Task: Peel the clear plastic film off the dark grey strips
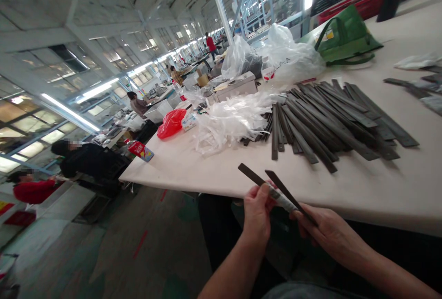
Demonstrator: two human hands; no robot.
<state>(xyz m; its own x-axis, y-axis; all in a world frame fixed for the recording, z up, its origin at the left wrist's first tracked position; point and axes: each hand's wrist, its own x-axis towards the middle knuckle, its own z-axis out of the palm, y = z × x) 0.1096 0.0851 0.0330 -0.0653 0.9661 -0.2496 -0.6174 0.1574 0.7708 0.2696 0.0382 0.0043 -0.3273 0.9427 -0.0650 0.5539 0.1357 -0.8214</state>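
Observation:
Below the table's front edge, my left hand (257, 214) pinches a dark flat strip (251, 175) with thumb and fingers. My right hand (322, 230) is closed on a second dark strip (281, 187) that crosses the first. A thin clear plastic sleeve (285, 202) lies between the two hands, around the strips. On the white table (366, 188) behind them lies a big pile of the same dark strips (331, 122), fanned out. To its left sits a heap of clear plastic sleeves (229, 122).
A green bag (345, 37), clear plastic bags (286, 55), a white box (238, 85) and a red bag (171, 123) sit further back on the table. More strips (414, 85) lie at the far right. Other people sit at tables to the left.

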